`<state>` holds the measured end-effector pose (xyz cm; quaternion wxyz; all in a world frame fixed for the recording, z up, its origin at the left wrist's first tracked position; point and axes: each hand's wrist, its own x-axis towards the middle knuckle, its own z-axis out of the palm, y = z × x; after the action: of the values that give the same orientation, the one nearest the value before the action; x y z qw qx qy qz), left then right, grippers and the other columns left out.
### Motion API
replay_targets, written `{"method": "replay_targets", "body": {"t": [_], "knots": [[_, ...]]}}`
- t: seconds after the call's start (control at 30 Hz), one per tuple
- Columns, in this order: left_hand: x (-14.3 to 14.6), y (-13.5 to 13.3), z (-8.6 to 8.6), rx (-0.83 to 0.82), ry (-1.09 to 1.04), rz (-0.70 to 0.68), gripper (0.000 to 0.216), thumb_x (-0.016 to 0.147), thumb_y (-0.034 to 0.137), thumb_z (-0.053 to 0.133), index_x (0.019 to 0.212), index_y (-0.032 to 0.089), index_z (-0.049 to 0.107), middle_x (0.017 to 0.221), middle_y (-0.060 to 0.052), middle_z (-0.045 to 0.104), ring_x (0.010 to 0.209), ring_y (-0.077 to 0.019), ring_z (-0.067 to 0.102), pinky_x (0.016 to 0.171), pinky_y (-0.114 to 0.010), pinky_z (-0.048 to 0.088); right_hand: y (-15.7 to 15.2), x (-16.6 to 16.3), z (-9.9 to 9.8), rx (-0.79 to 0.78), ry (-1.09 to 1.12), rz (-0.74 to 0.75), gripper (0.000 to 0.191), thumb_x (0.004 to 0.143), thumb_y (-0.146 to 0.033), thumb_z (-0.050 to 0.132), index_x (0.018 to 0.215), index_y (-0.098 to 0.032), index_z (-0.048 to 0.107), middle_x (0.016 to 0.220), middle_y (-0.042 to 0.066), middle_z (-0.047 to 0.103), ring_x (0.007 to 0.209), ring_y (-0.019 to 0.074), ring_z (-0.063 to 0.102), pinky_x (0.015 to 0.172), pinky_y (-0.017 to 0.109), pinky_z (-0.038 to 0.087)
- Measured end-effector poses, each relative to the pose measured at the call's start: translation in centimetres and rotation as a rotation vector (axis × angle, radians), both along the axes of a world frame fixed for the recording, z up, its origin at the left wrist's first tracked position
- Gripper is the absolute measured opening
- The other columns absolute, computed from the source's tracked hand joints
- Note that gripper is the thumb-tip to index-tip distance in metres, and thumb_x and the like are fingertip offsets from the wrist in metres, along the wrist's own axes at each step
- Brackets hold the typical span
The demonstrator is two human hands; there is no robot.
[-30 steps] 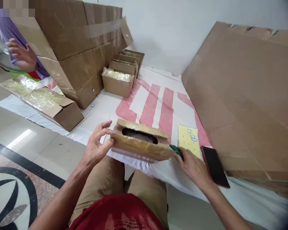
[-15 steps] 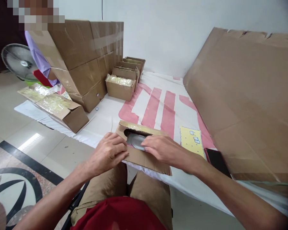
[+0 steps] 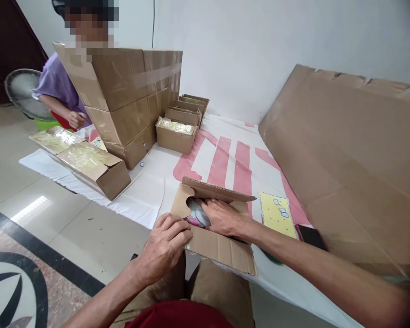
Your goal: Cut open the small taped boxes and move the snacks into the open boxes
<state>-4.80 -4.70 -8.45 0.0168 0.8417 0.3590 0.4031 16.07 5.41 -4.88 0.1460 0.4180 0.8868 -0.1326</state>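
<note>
An open cardboard box (image 3: 222, 246) lies at the table's near edge, its flaps spread to the near and far sides. My left hand (image 3: 169, 239) is closed over the box's near left edge, fingers curled on the cardboard. Into the opening reaches my right hand (image 3: 222, 216), its fingers against a round container (image 3: 198, 213) with a greyish top and some pink on its side. The fingertips and most of the container are hidden by the hand and the box walls.
Stacked cartons (image 3: 123, 82) stand at the left, with two taped boxes (image 3: 85, 157) before them and several small open boxes (image 3: 176, 136) behind. A yellow card (image 3: 278, 214) and a phone (image 3: 310, 237) lie right, near a large cardboard sheet (image 3: 345, 173). A co-worker (image 3: 59, 86) is behind the cartons.
The far flap has swung up and the near flap opened wider. My right hand has gone deeper into the box. The view has shifted, and more of the co-worker shows.
</note>
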Motion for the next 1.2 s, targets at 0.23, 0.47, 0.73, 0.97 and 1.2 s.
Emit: {"method": "replay_targets", "body": {"t": [0.23, 0.47, 0.73, 0.97, 1.2], "knots": [[0.3, 1.0, 0.2, 0.068, -0.035, 0.051, 0.024, 0.091, 0.003, 0.056, 0.104, 0.020, 0.067, 0.100, -0.004, 0.078, 0.093, -0.0209, 0.064, 0.080, -0.037, 0.046, -1.4, 1.7, 2.2, 0.122, 0.478, -0.187, 0.075, 0.076, -0.024, 0.066, 0.150, -0.021, 0.049, 0.147, 0.014, 0.061, 0.134, 0.0330, 0.059, 0.114, 0.048, 0.045], [0.1, -0.4, 2.1, -0.087, -0.297, 0.116, 0.036, 0.087, 0.017, 0.060, 0.122, 0.025, 0.068, 0.122, -0.012, 0.068, 0.115, -0.0293, 0.063, 0.097, -0.047, 0.052, -3.6, 5.4, 10.1, 0.324, 0.764, -0.232, 0.071, 0.075, -0.028, 0.069, 0.144, -0.025, 0.054, 0.133, 0.007, 0.069, 0.115, 0.0290, 0.069, 0.096, 0.041, 0.056], [2.6, 0.9, 6.8, -0.833, -1.043, -0.128, 0.112, 0.067, 0.053, 0.092, 0.161, 0.033, 0.032, 0.144, -0.016, 0.062, 0.121, -0.0356, 0.069, 0.096, -0.046, 0.060, -5.5, 3.3, 14.6, 0.470, 0.650, 0.143, 0.064, 0.074, -0.021, 0.070, 0.136, -0.026, 0.061, 0.127, 0.007, 0.072, 0.114, 0.0291, 0.068, 0.101, 0.044, 0.054], [4.0, 2.7, 8.9, -0.833, -1.409, -0.213, 0.108, 0.059, 0.052, 0.095, 0.152, 0.034, 0.043, 0.139, -0.010, 0.068, 0.118, -0.0328, 0.071, 0.095, -0.045, 0.063, -6.5, 6.4, 15.2, 0.494, 0.774, 0.028, 0.099, 0.078, -0.059, 0.082, 0.161, -0.034, 0.035, 0.162, 0.009, 0.047, 0.147, 0.0386, 0.046, 0.120, 0.060, 0.040], [3.7, 5.0, 11.8, -0.817, -1.415, -0.322, 0.071, 0.074, 0.051, 0.087, 0.134, 0.026, 0.059, 0.134, -0.009, 0.071, 0.120, -0.0317, 0.070, 0.096, -0.043, 0.064, -6.4, 6.5, 11.4, 0.282, 1.180, -0.311, 0.098, 0.081, -0.058, 0.082, 0.161, -0.030, 0.032, 0.154, 0.015, 0.055, 0.130, 0.0327, 0.063, 0.104, 0.051, 0.058]]}}
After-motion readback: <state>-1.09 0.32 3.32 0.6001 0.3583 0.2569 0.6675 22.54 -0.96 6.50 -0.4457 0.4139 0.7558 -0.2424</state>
